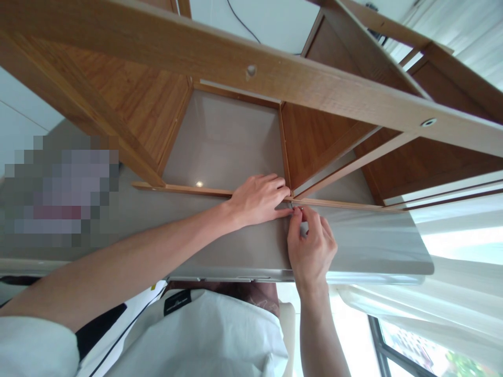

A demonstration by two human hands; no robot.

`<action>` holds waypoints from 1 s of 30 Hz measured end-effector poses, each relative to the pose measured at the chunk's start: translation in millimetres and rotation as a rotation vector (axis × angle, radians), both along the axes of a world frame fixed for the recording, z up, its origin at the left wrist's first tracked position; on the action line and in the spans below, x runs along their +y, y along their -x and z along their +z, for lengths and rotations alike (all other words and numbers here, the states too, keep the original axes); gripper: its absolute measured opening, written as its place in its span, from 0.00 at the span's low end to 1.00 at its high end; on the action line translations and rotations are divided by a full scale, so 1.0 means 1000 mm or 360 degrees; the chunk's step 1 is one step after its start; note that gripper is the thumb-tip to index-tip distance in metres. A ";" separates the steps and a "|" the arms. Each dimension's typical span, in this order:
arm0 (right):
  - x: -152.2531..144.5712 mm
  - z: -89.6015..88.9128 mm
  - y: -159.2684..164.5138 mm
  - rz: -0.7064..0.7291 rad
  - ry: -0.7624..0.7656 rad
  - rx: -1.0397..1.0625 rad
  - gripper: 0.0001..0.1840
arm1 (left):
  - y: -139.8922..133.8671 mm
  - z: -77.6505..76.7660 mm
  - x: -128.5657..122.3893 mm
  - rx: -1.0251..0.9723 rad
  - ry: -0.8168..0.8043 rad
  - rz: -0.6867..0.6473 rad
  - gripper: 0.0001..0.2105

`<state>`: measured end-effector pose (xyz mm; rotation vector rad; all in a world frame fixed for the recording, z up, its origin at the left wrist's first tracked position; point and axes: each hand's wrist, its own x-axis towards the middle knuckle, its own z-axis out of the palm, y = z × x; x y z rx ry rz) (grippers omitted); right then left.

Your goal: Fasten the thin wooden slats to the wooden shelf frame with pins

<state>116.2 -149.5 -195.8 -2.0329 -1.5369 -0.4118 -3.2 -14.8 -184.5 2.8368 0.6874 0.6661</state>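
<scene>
Sheer white curtains (pixel 467 31) hang from 2 to 4 o'clock beyond a grey tabletop (pixel 223 141), where a panelled wooden furniture frame (pixel 137 104) stands toward 12 o'clock. Panels and upper rail (pixel 334 90) already form bays; work on the lower front rail (pixel 192 190) seems unfinished. Near centre, the left hand (pixel 261 199) bends its fingers over that rail, grip unclear; toward 4 o'clock, the right hand (pixel 314 238) pinches a small metal piece (pixel 292 205) just below it. Remaining fastenings cannot be counted. At 11 o'clock, the middle bay (pixel 236 95) encloses glossy tabletop.
</scene>
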 end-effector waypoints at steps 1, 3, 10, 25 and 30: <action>0.000 0.000 0.000 0.0001 -0.0002 0.0006 0.10 | 0.000 0.000 0.000 0.0002 -0.0002 -0.0001 0.16; 0.001 0.002 0.000 0.0015 -0.0010 0.0026 0.10 | 0.000 0.000 0.000 0.0004 -0.0005 -0.0001 0.17; 0.002 0.003 -0.001 0.0039 -0.0013 0.0074 0.11 | 0.000 -0.001 0.000 -0.0019 -0.0023 0.0002 0.16; 0.007 0.012 -0.007 -0.0207 0.0012 0.0919 0.16 | -0.001 0.000 -0.001 -0.0005 0.0006 0.0027 0.16; 0.008 0.013 -0.011 -0.0174 -0.0002 0.1167 0.18 | -0.002 0.000 0.000 -0.0012 0.0006 0.0023 0.16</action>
